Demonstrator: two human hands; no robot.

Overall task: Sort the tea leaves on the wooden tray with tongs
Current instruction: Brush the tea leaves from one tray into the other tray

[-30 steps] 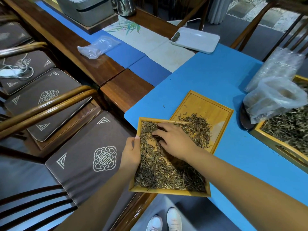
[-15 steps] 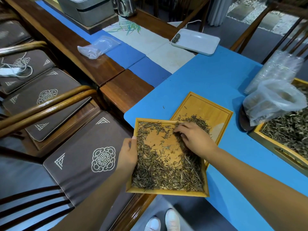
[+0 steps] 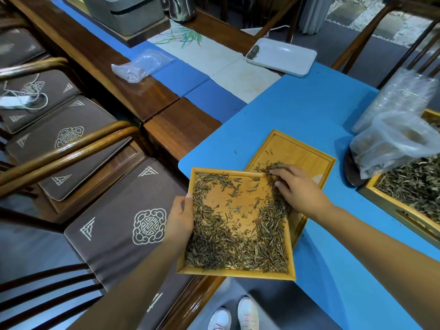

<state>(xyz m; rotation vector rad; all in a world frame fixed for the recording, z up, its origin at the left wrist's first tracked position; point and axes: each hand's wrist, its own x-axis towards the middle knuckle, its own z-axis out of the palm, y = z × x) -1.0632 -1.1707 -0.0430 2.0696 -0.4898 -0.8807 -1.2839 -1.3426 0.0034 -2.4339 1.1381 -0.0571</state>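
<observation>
Head view: left hand (image 3: 180, 216) clasps the left rim of the near tray (image 3: 234, 273), which overhangs the blue desk (image 3: 297, 110) edge and overlaps a second tray (image 3: 302, 151). Tea leaves (image 3: 228, 246) ring the near tray's bare centre. Right hand (image 3: 298, 189) rests at its far right corner, fingertips (image 3: 273, 172) pinching leaves; the grip holds no tongs.

Near tray (image 3: 234, 272) with tea leaves (image 3: 228, 246) overlaps second tray (image 3: 302, 151) on table (image 3: 297, 110); third tray (image 3: 390, 206) right; white dish (image 3: 285, 55) behind; chairs (image 3: 114, 222) left.
</observation>
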